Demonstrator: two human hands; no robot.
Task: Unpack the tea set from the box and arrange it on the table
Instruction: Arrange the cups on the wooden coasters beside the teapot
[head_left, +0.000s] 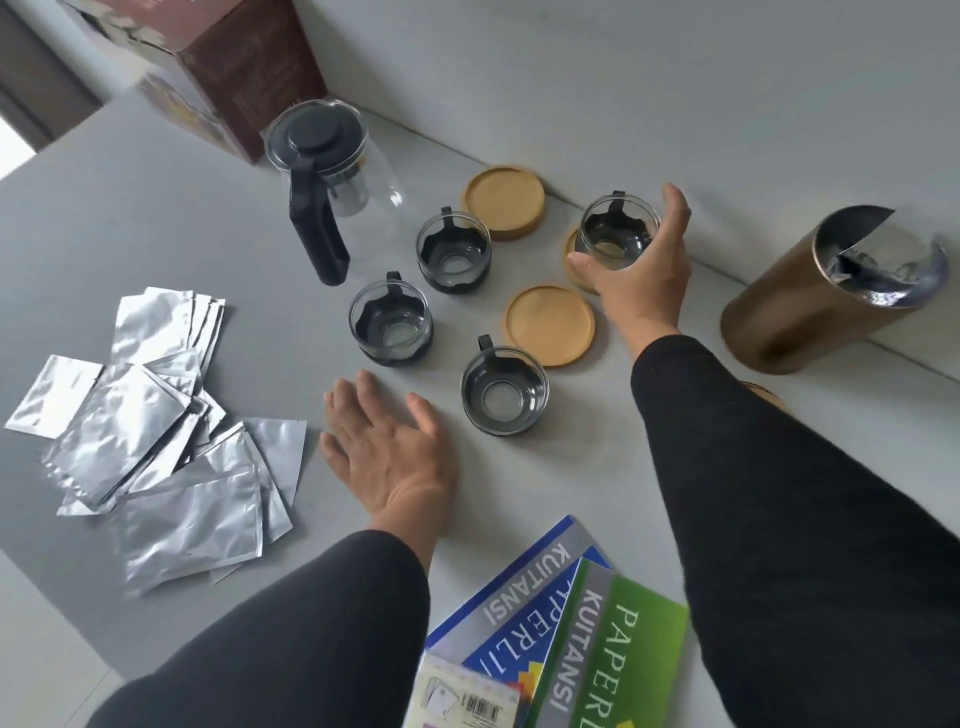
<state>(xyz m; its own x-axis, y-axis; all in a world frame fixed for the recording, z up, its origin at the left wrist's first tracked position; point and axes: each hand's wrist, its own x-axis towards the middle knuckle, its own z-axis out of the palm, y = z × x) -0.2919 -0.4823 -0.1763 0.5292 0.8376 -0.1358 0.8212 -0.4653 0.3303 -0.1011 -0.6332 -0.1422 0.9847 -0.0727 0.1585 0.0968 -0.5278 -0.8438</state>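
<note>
A glass teapot (332, 176) with a black lid and handle stands at the back, beside the brown box (223, 67). Three glass cups with black holders stand on the table: one (453, 253), one (389, 322) and one (505, 391). My right hand (641, 265) grips a fourth glass cup (615, 231), which sits on a wooden coaster (571, 260) mostly hidden under it. Two more wooden coasters lie bare, one (504, 200) at the back and one (549, 325) near my right wrist. My left hand (389, 452) rests flat and open on the table, holding nothing.
A pile of silver foil sachets (150, 441) lies at the left. A gold canister (826, 291) with foil lining lies on its side at the right against the wall. Blue and green receipt books (566, 623) lie at the front edge.
</note>
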